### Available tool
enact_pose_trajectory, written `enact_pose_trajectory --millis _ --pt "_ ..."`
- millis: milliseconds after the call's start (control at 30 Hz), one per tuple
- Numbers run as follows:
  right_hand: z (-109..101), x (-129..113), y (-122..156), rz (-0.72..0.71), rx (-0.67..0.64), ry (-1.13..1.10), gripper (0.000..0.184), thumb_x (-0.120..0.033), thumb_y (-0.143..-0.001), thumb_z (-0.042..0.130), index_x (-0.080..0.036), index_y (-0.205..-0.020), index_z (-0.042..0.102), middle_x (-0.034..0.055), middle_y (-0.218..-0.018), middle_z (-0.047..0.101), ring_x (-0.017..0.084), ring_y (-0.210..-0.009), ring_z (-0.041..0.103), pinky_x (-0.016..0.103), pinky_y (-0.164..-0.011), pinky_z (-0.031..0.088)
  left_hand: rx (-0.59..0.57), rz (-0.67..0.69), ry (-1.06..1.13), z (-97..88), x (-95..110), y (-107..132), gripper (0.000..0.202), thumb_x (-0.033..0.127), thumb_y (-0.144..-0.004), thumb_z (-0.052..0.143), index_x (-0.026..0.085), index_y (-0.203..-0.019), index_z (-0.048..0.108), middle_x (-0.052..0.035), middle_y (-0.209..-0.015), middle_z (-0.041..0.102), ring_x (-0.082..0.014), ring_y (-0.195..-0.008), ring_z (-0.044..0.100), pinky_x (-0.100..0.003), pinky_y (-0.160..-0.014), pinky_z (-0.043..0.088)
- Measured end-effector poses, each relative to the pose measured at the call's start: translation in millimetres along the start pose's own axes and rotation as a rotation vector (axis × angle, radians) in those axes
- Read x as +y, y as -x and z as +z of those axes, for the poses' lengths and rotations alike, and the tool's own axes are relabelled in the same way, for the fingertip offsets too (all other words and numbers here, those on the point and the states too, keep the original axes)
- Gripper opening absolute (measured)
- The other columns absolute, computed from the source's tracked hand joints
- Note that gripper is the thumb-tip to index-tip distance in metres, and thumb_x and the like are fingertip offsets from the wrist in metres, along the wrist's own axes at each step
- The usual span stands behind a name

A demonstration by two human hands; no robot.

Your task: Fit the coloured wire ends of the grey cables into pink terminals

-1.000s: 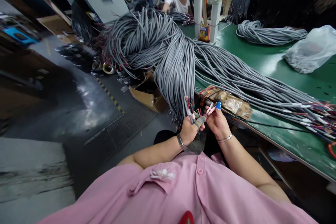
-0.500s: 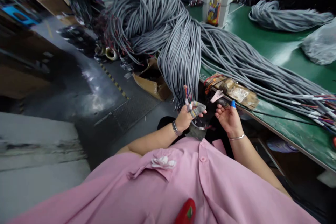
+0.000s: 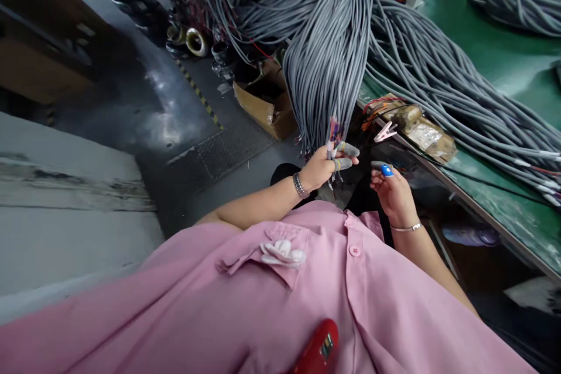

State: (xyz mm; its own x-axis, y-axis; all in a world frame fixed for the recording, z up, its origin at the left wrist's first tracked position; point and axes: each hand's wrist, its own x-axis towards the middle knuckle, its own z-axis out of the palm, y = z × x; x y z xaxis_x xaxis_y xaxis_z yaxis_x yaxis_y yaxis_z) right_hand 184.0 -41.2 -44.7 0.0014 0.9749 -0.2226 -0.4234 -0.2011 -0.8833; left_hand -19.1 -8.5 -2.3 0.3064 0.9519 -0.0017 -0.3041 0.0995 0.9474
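Observation:
My left hand (image 3: 322,166), with grey cots on two fingers, is closed around grey cable ends (image 3: 329,151). Their stripped, coloured wires (image 3: 335,128) stick up above the fingers, and thin ends hang below. Just to the right is my right hand (image 3: 394,196), apart from the cable ends. It wears a blue thumb cover (image 3: 386,170) and a grey finger cot. Its thumb and index finger meet in a pinch with the other fingers curled; anything between them is too small to make out. A large bundle of grey cables (image 3: 326,64) hangs off the table behind my left hand.
The green table (image 3: 499,210) runs along the right, carrying more grey cables (image 3: 442,76). At its edge are a taped block (image 3: 432,134) and a pale pink clip (image 3: 385,132). An open cardboard box (image 3: 265,102) stands on the floor, left of the hanging cables.
The view has shifted, so the table and cables sit higher and further right. My right thumb and index finger have come together. The left hand still holds the cable ends.

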Motion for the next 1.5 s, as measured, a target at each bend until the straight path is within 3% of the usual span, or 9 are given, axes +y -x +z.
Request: enact_pose_trajectory --millis 200,367,500,633,767,833,1033,1333,1500 --pt "34.8 -28.5 22.2 -0.302 -0.121 0.334 0.021 -0.033 -0.078 0.073 -0.025 -0.098 0.073 0.0017 -0.086 0.069 0.015 -0.074 0.058 0.029 -0.072 0.05 -0.094 -0.014 -0.053 3.1 1.1 1.3 0.044 0.002 -0.061 0.067 0.016 -0.103 0.067 -0.0086 -0.098 0.071 -0.0177 -0.093 0.064 -0.029 -0.085 0.047" --pt "64.3 -56.5 29.9 -0.498 -0.281 0.55 0.041 -0.03 -0.074 0.077 -0.03 -0.113 0.069 0.0049 -0.107 0.067 0.022 -0.09 0.059 0.037 -0.086 0.05 -0.121 0.03 -0.058 8.2 1.9 0.7 0.044 0.004 -0.059 0.07 0.016 -0.101 0.067 -0.0072 -0.092 0.07 -0.0195 -0.086 0.064 -0.029 -0.078 0.05" --pt "77.1 -60.5 27.1 -0.569 -0.379 0.635 0.027 -0.029 -0.073 0.077 -0.03 -0.099 0.073 0.0044 -0.105 0.068 0.025 -0.099 0.058 0.041 -0.095 0.047 -0.161 0.119 -0.125 12.4 2.8 2.8 0.038 0.008 -0.06 0.073 0.018 -0.097 0.069 -0.005 -0.094 0.07 -0.0203 -0.089 0.063 -0.033 -0.085 0.05" --pt "70.6 -43.6 25.2 -0.578 -0.307 0.607 0.014 -0.029 -0.078 0.072 -0.028 -0.092 0.075 0.0036 -0.096 0.07 0.023 -0.09 0.062 0.039 -0.09 0.049 -0.195 0.207 -0.252 11.3 9.3 9.6 0.048 0.006 -0.063 0.069 0.02 -0.109 0.067 -0.0065 -0.106 0.069 -0.0219 -0.102 0.062 -0.037 -0.096 0.047" --pt "48.3 -31.3 29.1 -0.498 -0.122 0.559 0.012 -0.032 -0.082 0.069 -0.028 -0.091 0.074 0.0019 -0.084 0.072 0.018 -0.069 0.06 0.033 -0.067 0.051 -0.272 0.259 -0.249 2.9 19.3 26.2 0.051 0.01 -0.071 0.068 0.021 -0.12 0.063 -0.0102 -0.118 0.067 -0.0226 -0.112 0.061 -0.037 -0.097 0.047" --pt "37.8 -31.9 32.8 -0.5 -0.068 0.534 0.016 -0.032 -0.083 0.068 -0.028 -0.097 0.074 0.0023 -0.09 0.074 0.018 -0.073 0.062 0.031 -0.066 0.051 -0.217 0.254 -0.259 -4.1 20.8 35.4 0.047 0.014 -0.073 0.069 0.021 -0.119 0.065 -0.0118 -0.121 0.066 -0.0238 -0.113 0.061 -0.036 -0.094 0.049" --pt "27.2 -37.4 39.1 -0.52 -0.041 0.511 0.022 -0.03 -0.082 0.07 -0.029 -0.104 0.073 0.0044 -0.1 0.075 0.02 -0.079 0.065 0.034 -0.072 0.053 0.022 0.172 -0.122 -20.4 15.5 45.4 0.029 0.033 -0.076 0.072 0.017 -0.1 0.071 -0.0103 -0.096 0.07 -0.015 -0.074 0.064 -0.027 -0.068 0.053" --pt "41.2 -28.8 31.3 -0.457 -0.231 0.479 0.026 -0.027 -0.071 0.08 -0.028 -0.096 0.073 0.0034 -0.09 0.074 0.021 -0.076 0.065 0.036 -0.077 0.053 -0.232 0.344 -0.511 0.2 24.6 34.0 0.033 0.027 -0.078 0.068 0.021 -0.111 0.068 -0.0125 -0.112 0.068 -0.0242 -0.104 0.062 -0.036 -0.096 0.046" --pt "44.3 -32.7 27.3 -0.444 -0.227 0.367 0.02 -0.032 -0.074 0.077 -0.027 -0.093 0.072 0.0028 -0.087 0.073 0.02 -0.076 0.065 0.034 -0.074 0.054 -0.328 0.309 -0.57 13.9 19.4 24.7 0.04 0.022 -0.071 0.07 0.021 -0.111 0.066 -0.0085 -0.096 0.07 -0.0244 -0.091 0.066 -0.035 -0.09 0.049"
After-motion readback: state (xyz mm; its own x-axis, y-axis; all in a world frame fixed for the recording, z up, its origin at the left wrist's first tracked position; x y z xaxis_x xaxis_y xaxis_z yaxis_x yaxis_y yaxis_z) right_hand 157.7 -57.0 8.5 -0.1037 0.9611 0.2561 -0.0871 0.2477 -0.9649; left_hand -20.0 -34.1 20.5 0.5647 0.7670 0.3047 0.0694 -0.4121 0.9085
